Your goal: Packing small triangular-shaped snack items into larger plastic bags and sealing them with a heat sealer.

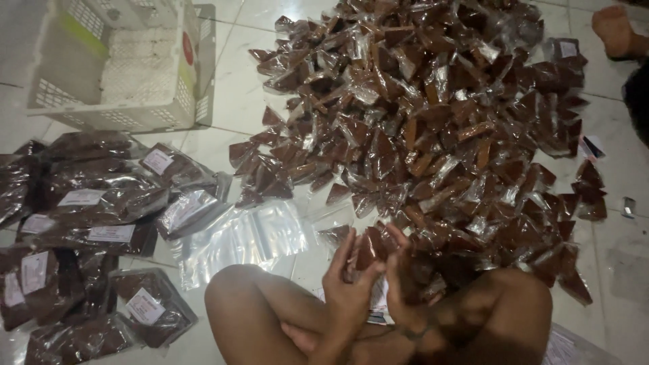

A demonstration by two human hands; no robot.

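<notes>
Between our crossed knees, our left hand (348,287) and right hand (399,277) close together around one small brown sachet (368,251), standing upright, while the sachet pile (433,115) spreads straight ahead on the tiled floor (236,81), nearer our right hand.

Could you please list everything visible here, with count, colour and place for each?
small packets: too many to count, clear wrap with brown filling, heaped on the floor ahead
large filled bags: about ten, brown with white labels, left
empty clear bags: a loose stack, transparent, centre-left
basket: one, white plastic, upper left
another person's foot: one, upper right corner
floor: white tiles
knees: two, bare, crossed at the bottom
left hand: holds small packets over the lap
right hand: on the same packets
</notes>
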